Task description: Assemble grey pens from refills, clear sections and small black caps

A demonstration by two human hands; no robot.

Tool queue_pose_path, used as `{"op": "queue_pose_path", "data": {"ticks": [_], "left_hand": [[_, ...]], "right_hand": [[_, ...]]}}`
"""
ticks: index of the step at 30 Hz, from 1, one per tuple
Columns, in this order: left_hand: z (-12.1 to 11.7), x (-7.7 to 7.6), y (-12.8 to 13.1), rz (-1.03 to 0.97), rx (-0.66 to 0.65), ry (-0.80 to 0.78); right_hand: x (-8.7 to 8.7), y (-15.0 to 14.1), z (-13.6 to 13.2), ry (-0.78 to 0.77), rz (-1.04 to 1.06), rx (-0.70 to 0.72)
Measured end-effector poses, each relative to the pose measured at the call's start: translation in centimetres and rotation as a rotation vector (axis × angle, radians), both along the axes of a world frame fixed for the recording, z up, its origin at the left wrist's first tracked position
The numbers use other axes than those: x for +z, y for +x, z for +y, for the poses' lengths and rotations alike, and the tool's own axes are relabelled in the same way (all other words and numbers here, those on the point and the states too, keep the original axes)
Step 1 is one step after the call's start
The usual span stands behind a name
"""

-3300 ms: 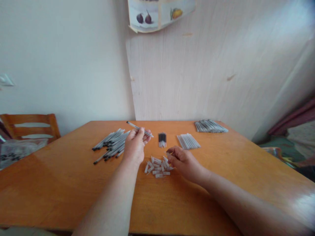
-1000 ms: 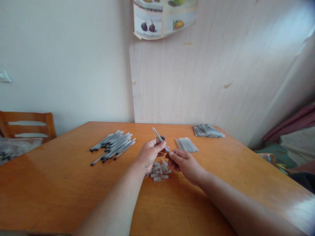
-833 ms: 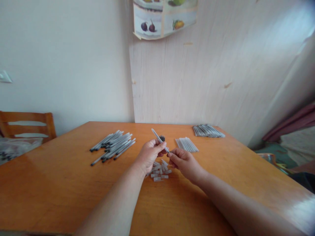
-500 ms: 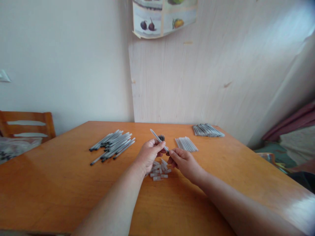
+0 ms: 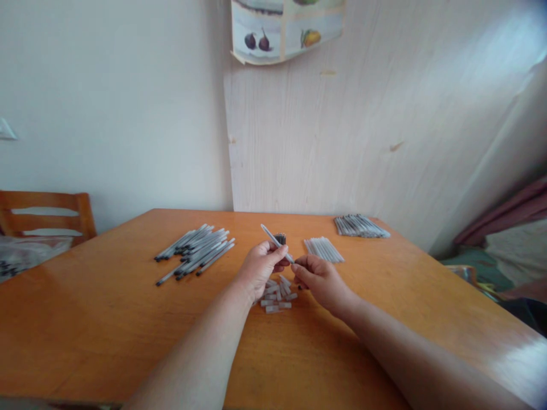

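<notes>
My left hand [image 5: 260,269] is closed on a thin grey pen [image 5: 273,239] that slants up and to the left over the orange wooden table [image 5: 128,336]. My right hand [image 5: 319,280] pinches at the pen's lower end; what its fingertips hold is too small to make out. Under both hands lies a small heap of short clear caps [image 5: 276,295]. A little bundle of dark refills [image 5: 280,238] lies just behind the hands.
A pile of several grey pens [image 5: 194,253] lies at the left of the table, a row of clear tubes [image 5: 323,250] right of centre, another grey bundle [image 5: 361,226] at the far right corner. A wooden chair [image 5: 47,212] stands at the left.
My left hand brought the pen from near the left pile to the middle, and my right hand rose from the caps to meet its lower end. Over the last second the hands barely moved.
</notes>
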State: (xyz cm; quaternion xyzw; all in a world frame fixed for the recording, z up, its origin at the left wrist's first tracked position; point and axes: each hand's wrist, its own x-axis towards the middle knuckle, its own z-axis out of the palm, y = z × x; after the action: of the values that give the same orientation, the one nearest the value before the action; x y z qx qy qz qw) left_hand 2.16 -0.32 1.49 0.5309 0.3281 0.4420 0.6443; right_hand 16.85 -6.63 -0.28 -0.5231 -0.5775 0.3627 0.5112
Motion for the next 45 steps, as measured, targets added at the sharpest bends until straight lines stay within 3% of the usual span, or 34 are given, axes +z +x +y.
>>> {"op": "queue_pose_path", "data": {"ticks": [3, 8, 14, 20, 25, 30, 45], "left_hand": [[0.0, 0.0, 0.0, 0.010, -0.001, -0.010], [0.0, -0.1, 0.0, 0.008, -0.005, -0.011], [0.1, -0.2, 0.0, -0.012, 0.000, -0.018], [0.1, -0.2, 0.0, -0.009, -0.002, -0.024], [0.0, -0.1, 0.1, 0.005, 0.000, -0.038], [0.0, -0.1, 0.1, -0.005, 0.009, -0.054], [0.1, 0.0, 0.2, -0.062, 0.050, -0.139]], "right_hand": [[0.2, 0.0, 0.0, 0.031, -0.005, -0.036], [0.0, 0.1, 0.0, -0.027, 0.011, 0.023], [-0.3, 0.2, 0.1, 0.040, -0.026, -0.026], [-0.2, 0.3, 0.1, -0.028, -0.014, 0.014], [-0.3, 0.4, 0.3, 0.039, -0.046, -0.045], [-0.1, 0.3, 0.2, -0.034, -0.021, -0.011], [-0.3, 1.0, 0.5, 0.053, -0.183, -0.102]]}}
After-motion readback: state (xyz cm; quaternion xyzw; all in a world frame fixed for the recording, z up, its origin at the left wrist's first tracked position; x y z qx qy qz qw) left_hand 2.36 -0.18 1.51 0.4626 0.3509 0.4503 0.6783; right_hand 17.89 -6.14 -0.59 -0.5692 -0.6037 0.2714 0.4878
